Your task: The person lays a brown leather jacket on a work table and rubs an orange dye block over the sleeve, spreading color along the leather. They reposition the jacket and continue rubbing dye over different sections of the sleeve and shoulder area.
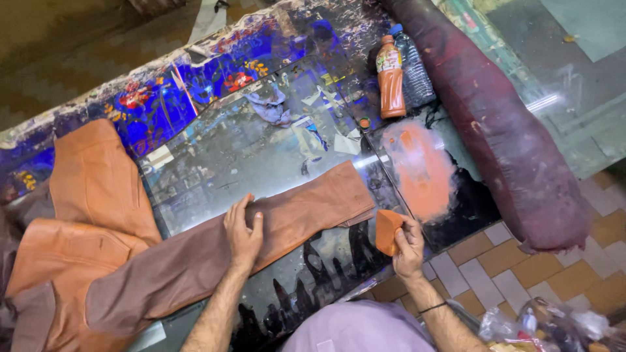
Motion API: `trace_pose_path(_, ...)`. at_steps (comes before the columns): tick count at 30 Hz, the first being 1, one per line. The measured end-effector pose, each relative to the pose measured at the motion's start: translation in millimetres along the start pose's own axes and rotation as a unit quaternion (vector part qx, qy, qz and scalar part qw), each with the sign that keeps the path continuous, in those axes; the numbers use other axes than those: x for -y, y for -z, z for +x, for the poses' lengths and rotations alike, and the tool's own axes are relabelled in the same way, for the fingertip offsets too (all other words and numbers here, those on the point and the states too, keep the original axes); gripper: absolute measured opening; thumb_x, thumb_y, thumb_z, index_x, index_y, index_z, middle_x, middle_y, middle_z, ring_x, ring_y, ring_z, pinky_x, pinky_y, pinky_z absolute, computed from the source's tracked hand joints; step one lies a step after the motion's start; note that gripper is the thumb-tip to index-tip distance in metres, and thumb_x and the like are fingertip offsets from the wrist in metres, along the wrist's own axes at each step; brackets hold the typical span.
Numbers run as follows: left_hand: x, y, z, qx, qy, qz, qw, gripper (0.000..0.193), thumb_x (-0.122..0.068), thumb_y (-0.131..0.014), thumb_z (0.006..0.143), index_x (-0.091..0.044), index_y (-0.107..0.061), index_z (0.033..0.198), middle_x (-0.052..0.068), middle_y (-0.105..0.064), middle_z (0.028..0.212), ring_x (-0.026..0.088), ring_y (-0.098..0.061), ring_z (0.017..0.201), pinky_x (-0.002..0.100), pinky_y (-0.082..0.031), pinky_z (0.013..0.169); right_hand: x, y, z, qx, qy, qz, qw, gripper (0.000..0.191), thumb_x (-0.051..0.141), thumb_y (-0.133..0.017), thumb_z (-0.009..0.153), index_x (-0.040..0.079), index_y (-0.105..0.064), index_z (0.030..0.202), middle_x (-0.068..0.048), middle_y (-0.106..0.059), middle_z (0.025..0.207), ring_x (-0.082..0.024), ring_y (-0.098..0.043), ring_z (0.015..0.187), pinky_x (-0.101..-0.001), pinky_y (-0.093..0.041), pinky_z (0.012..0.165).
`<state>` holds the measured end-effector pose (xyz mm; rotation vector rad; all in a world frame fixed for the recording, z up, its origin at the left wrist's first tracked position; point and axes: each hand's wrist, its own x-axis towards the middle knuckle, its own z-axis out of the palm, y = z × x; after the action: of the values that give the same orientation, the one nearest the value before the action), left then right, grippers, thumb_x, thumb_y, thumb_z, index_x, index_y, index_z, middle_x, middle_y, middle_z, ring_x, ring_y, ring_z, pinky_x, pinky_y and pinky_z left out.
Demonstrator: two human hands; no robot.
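Left hand (243, 233) pressed flat, fingers spread and extended, palm down on the sleeve of a tan-brown leather jacket (98, 241); nothing gripped, only holding the leather down. Sleeve (306, 208) stretched out to the right of that hand across a glossy dark glass-covered tabletop (248, 150), cuff end lying just short of the right hand. Body of the jacket bunched well to the left of the left hand, lighter orange panels uppermost, part of it hanging past the tabletop edge.

Right hand (409, 244) closed around a small orange-stained pad of sponge or cloth (387, 231), fingers curled over its right edge, thumb side hidden; pad held upright, just beside the sleeve cuff, apparently not touching it. Thin dark band around the right wrist.

Just beyond the right hand, a broad smear of orange-pink dye (420, 169) spread on the glass. Farther up from that smear, a plastic bottle of orange liquid (390, 77) lying beside a clear plastic water bottle with a blue cap (413, 65), the two touching side by side. Small orange bottle cap (364, 122) near the orange bottle's base. To the right of both, a long dark maroon rolled bolster (508, 124) stretching diagonally along the tabletop's far edge and overhanging the tiled floor (482, 274). Above the left hand, scraps of paper and a crumpled pale cloth (270, 107) reflected or lying on the glass; cannot tell which. Blue floral-patterned surface (156, 104) visible under the glass, up and to the left of the left hand.
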<state>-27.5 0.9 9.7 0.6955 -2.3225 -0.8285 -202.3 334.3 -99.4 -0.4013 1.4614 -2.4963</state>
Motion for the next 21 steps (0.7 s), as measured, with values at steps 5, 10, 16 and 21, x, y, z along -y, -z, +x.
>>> trace_pose_path(5, -60, -61, 67, 0.015, -0.094, -0.055, 0.994, 0.047, -0.011, -0.065, 0.093, -0.003, -0.057, 0.139, 0.016, -0.060, 0.137, 0.035, -0.054, 0.130, 0.044, -0.042, 0.111, -5, -11, -3, 0.064, 0.004, -0.073, 0.995, 0.038, 0.009, -0.054, 0.102, 0.001, -0.051, 0.139, -0.010, -0.062, 0.129, -0.019, -0.058, 0.121, -0.0356, -0.045, 0.106)
trace_pose_path(10, -131, -158, 153, 0.089, -0.126, -0.133, 0.979, 0.064, -0.019, -0.073, 0.091, -0.001, -0.048, 0.147, 0.019, -0.058, 0.140, 0.037, -0.052, 0.133, 0.044, -0.040, 0.114, 1, -17, -6, 0.097, 0.008, -0.070, 0.993, 0.037, 0.008, -0.055, 0.101, 0.000, -0.052, 0.137, -0.012, -0.057, 0.134, -0.021, -0.056, 0.126, -0.0368, -0.042, 0.111)
trace_pose_path(16, -194, -238, 239, 0.102, 0.039, -0.100, 0.989, 0.110, -0.044, -0.087, 0.079, 0.001, -0.022, 0.156, 0.031, -0.048, 0.147, 0.044, -0.047, 0.136, 0.049, -0.037, 0.112, -3, -23, -16, 0.066, -0.031, -0.066, 0.995, 0.037, 0.012, -0.057, 0.098, 0.000, -0.055, 0.133, -0.012, -0.060, 0.130, -0.023, -0.059, 0.121, -0.0376, -0.046, 0.106)
trace_pose_path(21, -205, -254, 267, 0.151, 0.166, -0.056, 0.973, 0.120, -0.056, -0.087, 0.069, -0.010, -0.023, 0.159, 0.027, -0.063, 0.133, 0.045, -0.064, 0.119, 0.051, -0.048, 0.102, -18, -27, -10, 0.097, 0.009, -0.190, 0.977, 0.037, 0.012, -0.060, 0.096, 0.001, -0.057, 0.131, -0.013, -0.063, 0.123, -0.021, -0.062, 0.116, -0.0373, -0.050, 0.101)
